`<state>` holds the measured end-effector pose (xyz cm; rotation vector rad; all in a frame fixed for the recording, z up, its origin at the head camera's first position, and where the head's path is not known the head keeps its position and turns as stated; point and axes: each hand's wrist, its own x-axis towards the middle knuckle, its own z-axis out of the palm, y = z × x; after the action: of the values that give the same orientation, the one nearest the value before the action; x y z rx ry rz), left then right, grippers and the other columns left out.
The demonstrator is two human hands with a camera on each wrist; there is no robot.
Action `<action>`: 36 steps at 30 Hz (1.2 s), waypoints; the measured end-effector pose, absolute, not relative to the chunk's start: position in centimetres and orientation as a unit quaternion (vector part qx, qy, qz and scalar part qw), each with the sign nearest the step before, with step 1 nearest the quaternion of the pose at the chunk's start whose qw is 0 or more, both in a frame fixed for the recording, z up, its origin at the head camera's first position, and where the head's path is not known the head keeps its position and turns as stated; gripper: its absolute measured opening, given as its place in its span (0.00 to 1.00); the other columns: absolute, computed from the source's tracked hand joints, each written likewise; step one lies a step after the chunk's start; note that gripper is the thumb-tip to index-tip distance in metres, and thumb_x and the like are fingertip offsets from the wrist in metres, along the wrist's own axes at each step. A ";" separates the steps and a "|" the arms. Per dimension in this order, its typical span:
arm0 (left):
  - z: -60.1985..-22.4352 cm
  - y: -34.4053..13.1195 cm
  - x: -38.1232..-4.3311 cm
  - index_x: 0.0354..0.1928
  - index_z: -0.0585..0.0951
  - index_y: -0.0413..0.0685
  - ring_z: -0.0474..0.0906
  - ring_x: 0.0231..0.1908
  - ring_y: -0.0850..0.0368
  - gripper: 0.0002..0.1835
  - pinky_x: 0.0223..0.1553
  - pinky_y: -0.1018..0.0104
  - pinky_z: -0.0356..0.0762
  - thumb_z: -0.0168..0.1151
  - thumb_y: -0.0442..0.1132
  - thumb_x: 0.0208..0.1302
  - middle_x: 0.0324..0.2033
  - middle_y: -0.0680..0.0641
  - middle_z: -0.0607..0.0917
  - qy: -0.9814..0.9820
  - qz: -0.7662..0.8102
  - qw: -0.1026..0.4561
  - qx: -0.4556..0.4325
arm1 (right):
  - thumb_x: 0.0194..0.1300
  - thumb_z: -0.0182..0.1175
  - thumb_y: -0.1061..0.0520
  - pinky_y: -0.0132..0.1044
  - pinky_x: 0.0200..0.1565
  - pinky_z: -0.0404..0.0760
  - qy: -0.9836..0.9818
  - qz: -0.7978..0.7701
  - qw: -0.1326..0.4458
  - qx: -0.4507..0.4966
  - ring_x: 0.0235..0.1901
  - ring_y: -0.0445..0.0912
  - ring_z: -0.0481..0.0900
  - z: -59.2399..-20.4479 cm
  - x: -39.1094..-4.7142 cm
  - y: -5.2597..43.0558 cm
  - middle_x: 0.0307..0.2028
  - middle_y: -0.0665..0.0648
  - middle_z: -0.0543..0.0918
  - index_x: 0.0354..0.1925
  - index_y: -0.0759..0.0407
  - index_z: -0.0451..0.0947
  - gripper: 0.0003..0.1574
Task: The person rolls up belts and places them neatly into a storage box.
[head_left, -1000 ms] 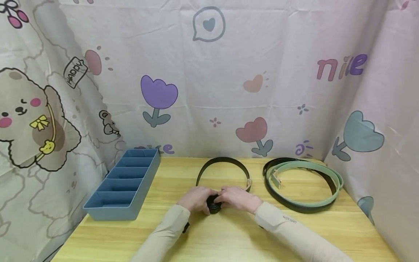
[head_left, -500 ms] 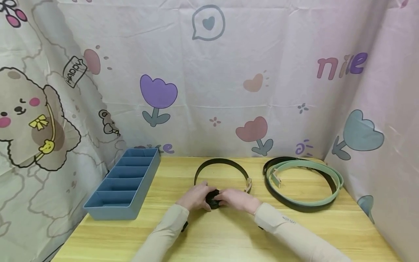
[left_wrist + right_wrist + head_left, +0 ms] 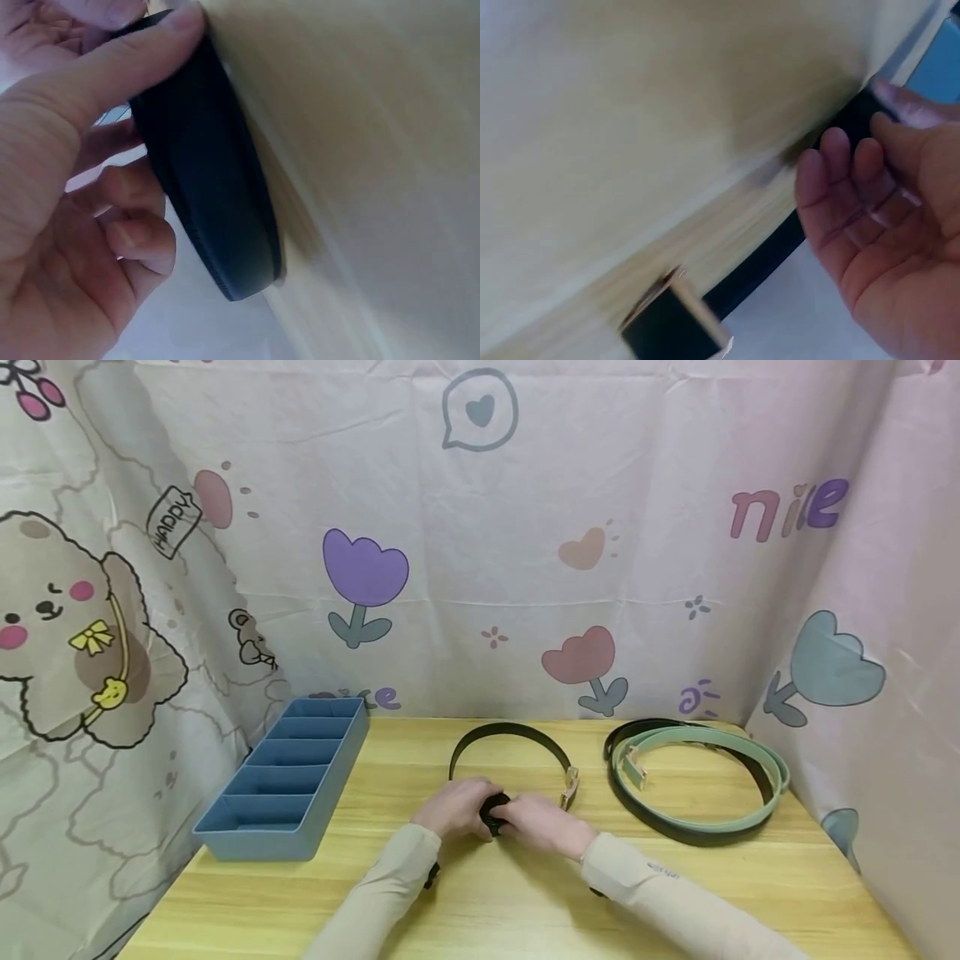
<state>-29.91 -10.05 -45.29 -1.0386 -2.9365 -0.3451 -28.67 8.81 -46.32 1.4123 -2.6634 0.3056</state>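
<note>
A black belt is partly rolled into a tight coil [image 3: 492, 817] at the middle of the table. The unrolled strap [image 3: 510, 728] stands on edge, arcing behind the hands to a gold-coloured buckle [image 3: 571, 787]. My left hand [image 3: 453, 808] holds the coil from its left side; the left wrist view shows the thumb laid along the upper edge of the rolled belt [image 3: 206, 172]. From the right, my right hand [image 3: 543, 825] grips the coil with thumb and fingers. Its curled fingers partly cover the roll in the right wrist view, where the buckle [image 3: 676, 326] appears near the bottom.
A blue-grey tray [image 3: 318, 802] with several compartments stands at the table's left. Another black belt [image 3: 697, 837] and a light green belt [image 3: 776, 772] lie in loose loops at the right. A patterned curtain [image 3: 465, 535] hangs behind the wooden table [image 3: 510, 910].
Both hands have shifted slightly toward the back of the table with the coil. The coil has turned between the fingers, and the buckle shows more fully beyond the right hand.
</note>
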 end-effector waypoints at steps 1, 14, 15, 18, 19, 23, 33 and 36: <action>-45.4 -10.1 -29.9 0.47 0.82 0.55 0.79 0.41 0.60 0.30 0.46 0.60 0.78 0.83 0.48 0.38 0.42 0.55 0.84 -0.939 -0.107 0.009 -0.326 | 0.67 0.62 0.57 0.29 0.30 0.73 -0.883 0.109 0.045 0.455 0.26 0.35 0.74 -46.3 -28.6 8.7 0.28 0.47 0.82 0.35 0.51 0.78 0.02; -44.8 -10.3 -30.1 0.48 0.81 0.57 0.78 0.42 0.62 0.29 0.49 0.62 0.76 0.79 0.34 0.38 0.42 0.57 0.85 -0.929 -0.140 -0.035 -0.340 | 0.67 0.61 0.56 0.29 0.41 0.78 -0.871 0.107 0.016 0.479 0.36 0.36 0.79 -46.5 -30.1 10.1 0.36 0.48 0.84 0.45 0.48 0.82 0.08; -44.8 -10.2 -30.1 0.45 0.81 0.57 0.77 0.39 0.63 0.27 0.47 0.63 0.76 0.79 0.34 0.38 0.39 0.57 0.84 -0.930 -0.143 -0.034 -0.338 | 0.67 0.61 0.56 0.29 0.40 0.78 -0.871 0.109 0.022 0.479 0.35 0.36 0.79 -46.5 -30.0 10.0 0.35 0.48 0.84 0.43 0.49 0.82 0.07; -44.9 -10.2 -30.1 0.40 0.80 0.55 0.75 0.36 0.63 0.24 0.43 0.63 0.76 0.79 0.36 0.37 0.36 0.56 0.82 -0.933 -0.143 -0.029 -0.328 | 0.66 0.62 0.56 0.30 0.36 0.77 -0.870 0.109 0.047 0.479 0.31 0.35 0.78 -46.3 -29.5 9.6 0.31 0.48 0.84 0.37 0.50 0.81 0.01; -45.0 -10.1 -30.1 0.40 0.79 0.54 0.74 0.35 0.62 0.24 0.42 0.63 0.76 0.80 0.38 0.37 0.35 0.55 0.81 -0.935 -0.142 -0.025 -0.325 | 0.66 0.63 0.56 0.30 0.34 0.77 -0.870 0.107 0.054 0.478 0.30 0.35 0.77 -46.3 -29.3 9.5 0.30 0.48 0.84 0.36 0.50 0.80 0.00; -45.4 -10.1 -29.8 0.37 0.79 0.51 0.74 0.33 0.62 0.25 0.39 0.65 0.76 0.82 0.44 0.35 0.34 0.54 0.80 -0.940 -0.147 -0.009 -0.306 | 0.65 0.63 0.54 0.28 0.26 0.70 -0.886 0.101 0.060 0.449 0.23 0.34 0.72 -46.1 -28.5 8.9 0.25 0.48 0.82 0.31 0.51 0.79 0.05; -45.3 -10.0 -29.5 0.52 0.80 0.54 0.78 0.44 0.59 0.32 0.49 0.60 0.77 0.81 0.42 0.39 0.44 0.55 0.84 -0.933 -0.136 -0.023 -0.333 | 0.66 0.62 0.52 0.27 0.34 0.76 -0.893 0.097 0.012 0.440 0.29 0.34 0.76 -45.9 -29.0 9.0 0.31 0.48 0.84 0.34 0.49 0.81 0.04; -45.3 -10.1 -29.7 0.55 0.80 0.58 0.78 0.47 0.59 0.35 0.52 0.58 0.76 0.81 0.38 0.39 0.47 0.55 0.84 -0.929 -0.143 -0.036 -0.338 | 0.67 0.61 0.51 0.28 0.38 0.78 -0.891 0.096 -0.003 0.445 0.32 0.35 0.78 -45.9 -29.4 9.2 0.33 0.49 0.84 0.37 0.49 0.82 0.05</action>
<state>-29.66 -10.06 -45.29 -1.0884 -2.9887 -0.4589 -29.36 9.20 -45.89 1.4002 -2.8034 0.3008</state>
